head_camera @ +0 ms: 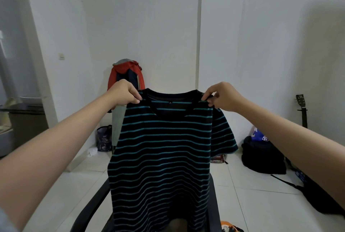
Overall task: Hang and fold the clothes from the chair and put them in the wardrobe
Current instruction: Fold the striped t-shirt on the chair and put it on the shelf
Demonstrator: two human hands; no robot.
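Both hands, left [124,92] and right [222,96], pinch striped t-shirt [160,147] shoulders, hanging above chair [89,211].

White walls [149,17], pale tiled floor [252,203], leaning guitar [302,108].

The T-shirt [164,147] was black with thin teal stripes; behind it hung a red-orange jacket [119,75]; walls [149,17] white.

Two bare forearms reach in from the lower corners, uncovered from elbow to wrist, with no watch, ring or bracelet showing; the left hand [124,92] and right hand [223,97] are ungloved, and a sliver of pale grey-blue sleeve [5,221] shows at the lower left edge
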